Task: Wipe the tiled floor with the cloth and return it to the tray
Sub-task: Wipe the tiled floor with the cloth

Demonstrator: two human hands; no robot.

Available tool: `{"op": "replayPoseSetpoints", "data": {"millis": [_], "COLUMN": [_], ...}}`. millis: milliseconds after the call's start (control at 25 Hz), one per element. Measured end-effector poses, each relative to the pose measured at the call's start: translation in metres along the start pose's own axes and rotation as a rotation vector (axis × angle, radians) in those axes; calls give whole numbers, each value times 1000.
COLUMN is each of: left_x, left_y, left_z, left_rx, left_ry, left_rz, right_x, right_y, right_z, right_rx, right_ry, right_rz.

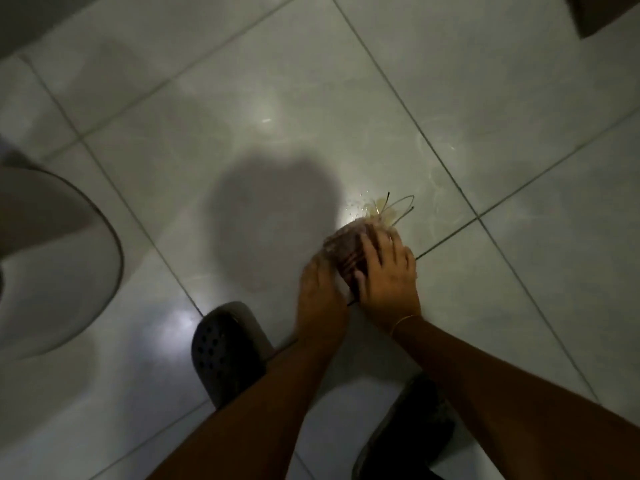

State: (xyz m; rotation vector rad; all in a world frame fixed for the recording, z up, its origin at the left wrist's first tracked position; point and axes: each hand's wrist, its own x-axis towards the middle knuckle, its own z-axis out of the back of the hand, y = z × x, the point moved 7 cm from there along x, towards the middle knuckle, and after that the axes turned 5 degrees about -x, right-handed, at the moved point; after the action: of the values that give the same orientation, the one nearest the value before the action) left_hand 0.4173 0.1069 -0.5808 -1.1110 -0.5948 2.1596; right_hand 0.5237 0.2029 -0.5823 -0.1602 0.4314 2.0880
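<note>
A bunched, reddish-brown cloth point(346, 245) lies pressed on the pale tiled floor point(277, 116). My right hand point(388, 271) lies flat on top of it with fingers spread. My left hand point(320, 292) grips the cloth's near left edge. Just beyond the cloth sits a yellowish wet spill point(379, 207) with a few thin dark strands sticking out. No tray is recognisable in view.
My two dark perforated slippers point(225, 351) point(405, 431) stand on the tiles below the hands. A large rounded pale object point(62, 258) fills the left side. A brown box corner point(606, 12) shows at the top right.
</note>
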Motion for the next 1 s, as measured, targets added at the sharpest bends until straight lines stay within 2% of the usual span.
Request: {"op": "replayPoseSetpoints", "data": {"millis": [80,200,320,400,520,640,800,920,1000], "left_x": [-4,-4,1,2,2,1,3,2,3], "left_y": [43,80,90,92,92,93,95,98,100], "left_z": [-11,-28,-39,-41,-39,-39,-42,-43,-43], "left_rx": [261,379,464,479,486,499,510,510,512], "left_ry": [-24,27,4,20,59,80,72,59,54], "left_rz": [-10,-49,-80,-67,-84,-70,-78,-92,-98], "right_x": [-9,26,82,82,21,-35,25,71,53], "right_y": [3,4,10,10,-6,-34,-46,-43,-48], "right_z": [-37,-61,-63,-66,-73,-80,-63,-53,-56], "right_rx": [-88,-81,-159,-155,-112,-184,-196,-198,-186], "right_ry": [95,81,26,9,14,57,36,11,-5], "right_rz": [198,340,328,328,325,367,465,390,325]}}
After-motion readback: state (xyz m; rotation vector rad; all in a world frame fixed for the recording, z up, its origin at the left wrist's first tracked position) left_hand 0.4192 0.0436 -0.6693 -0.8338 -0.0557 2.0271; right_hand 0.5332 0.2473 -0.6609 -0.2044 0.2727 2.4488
